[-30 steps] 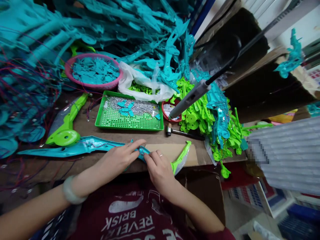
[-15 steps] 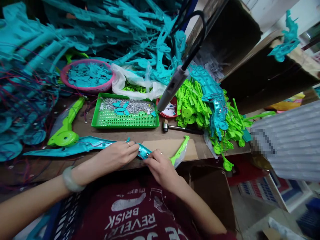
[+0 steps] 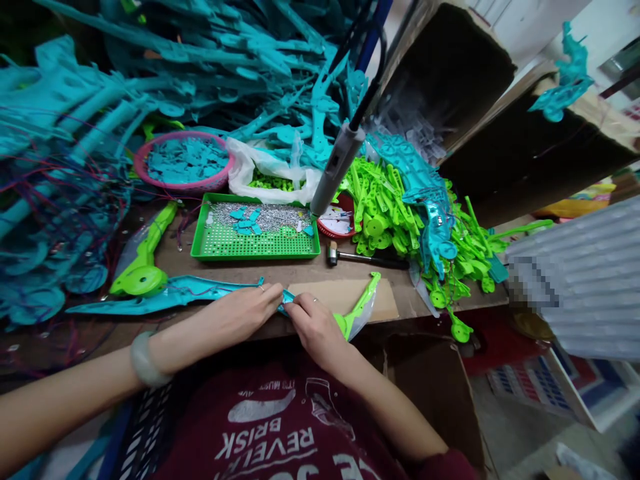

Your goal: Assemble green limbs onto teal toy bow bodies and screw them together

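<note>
A long, curved blue plastic shell (image 3: 195, 288), open side up with thin wires inside, lies along the bench's near edge. Green arms with greyish clear blades join it at the left (image 3: 143, 273) and right (image 3: 357, 310), giving it a bow-like shape. My left hand (image 3: 257, 307) is closed on the shell right of its middle. Close beside it, my right hand (image 3: 317, 327) pinches at the shell's right part with bent fingers. Whether a small part or wire sits between my fingertips is hidden.
Behind the shell are a green tray (image 3: 255, 253) of screws and blue pieces, a hammer (image 3: 370, 259), and a hanging grey electric screwdriver (image 3: 337, 167). Green parts (image 3: 380, 207) are heaped at right. Blue shells (image 3: 225, 53) pile up behind, with tangled wires at left. Cardboard (image 3: 385, 300) lies at the edge.
My right hand's fingertips have drawn nearer to my left hand and now cover more of the shell. The shell and bench items appear slightly further right, the view having shifted a little.
</note>
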Available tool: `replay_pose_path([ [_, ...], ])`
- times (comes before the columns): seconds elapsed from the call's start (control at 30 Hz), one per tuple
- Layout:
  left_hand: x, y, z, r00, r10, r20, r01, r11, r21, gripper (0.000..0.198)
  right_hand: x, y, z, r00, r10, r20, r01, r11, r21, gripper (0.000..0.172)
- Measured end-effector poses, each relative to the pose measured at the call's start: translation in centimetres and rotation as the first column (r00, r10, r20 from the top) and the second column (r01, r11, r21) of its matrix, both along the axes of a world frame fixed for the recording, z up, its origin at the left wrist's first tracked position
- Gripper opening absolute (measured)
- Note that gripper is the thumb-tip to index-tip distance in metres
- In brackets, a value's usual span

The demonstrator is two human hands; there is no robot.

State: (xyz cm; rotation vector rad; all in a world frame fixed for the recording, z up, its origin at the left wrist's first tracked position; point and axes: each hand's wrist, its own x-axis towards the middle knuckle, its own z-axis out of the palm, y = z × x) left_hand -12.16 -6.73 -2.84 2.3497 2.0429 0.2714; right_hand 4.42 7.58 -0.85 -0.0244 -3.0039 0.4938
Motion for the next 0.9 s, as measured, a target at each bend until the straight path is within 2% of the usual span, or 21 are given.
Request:
replay_pose_path([
  [0.13, -1.7, -1.1, -0.1, 0.994, -0.105, 0.041, 0.104, 0.994, 0.042, 0.054, 0.4, 0.4, -0.1, 0.996, 0.055, -0.068, -0.058, 0.997, -0.050, 0.029],
  [0.23, -2.4, -1.5, 0.3, 0.988, -0.146, 0.044, 0.143, 0.988, 0.065, 0.060, 0.5, 0.8, 0.1, 0.998, 0.020, -0.058, -0.029, 0.986, -0.162, 0.027],
  [0.37, -2.3, -1.1, 0.5, 0.980, -0.158, 0.119, 0.150, 0.986, 0.075, 0.048, 0.3, 1.5, 0.7, 1.000, 0.031, 0.001, -0.029, 0.927, -0.375, 0.027],
  [0.5, -2.3, 0.0, 0.2, 0.969, -0.068, 0.239, 0.068, 0.998, 0.008, 0.039, 0.3, 1.8, 0.8, 1.000, -0.001, 0.003, 0.002, 0.879, -0.476, 0.023],
  [0.57, -2.5, 0.4, 0.2, 0.966, -0.012, 0.259, 0.026, 0.998, -0.051, 0.034, 0.3, 1.7, 0.8, 1.000, 0.001, 0.017, 0.006, 0.899, -0.439, 0.021],
  [0.63, -2.5, 0.7, 0.1, 0.962, 0.019, 0.271, 0.005, 0.996, -0.089, 0.027, 0.3, 1.5, 0.9, 0.999, 0.011, 0.042, 0.003, 0.946, -0.324, 0.022],
  [0.73, -2.4, 0.9, 0.4, 0.959, -0.018, 0.284, 0.039, 0.997, -0.071, 0.024, 0.1, 1.4, 1.1, 0.999, -0.026, 0.044, 0.034, 0.979, -0.201, 0.024],
  [0.9, -2.0, 0.8, 1.3, 0.974, -0.093, 0.208, 0.109, 0.992, -0.069, 0.028, -0.6, 1.5, 1.2, 0.990, -0.128, 0.066, 0.142, 0.947, -0.290, 0.019],
])
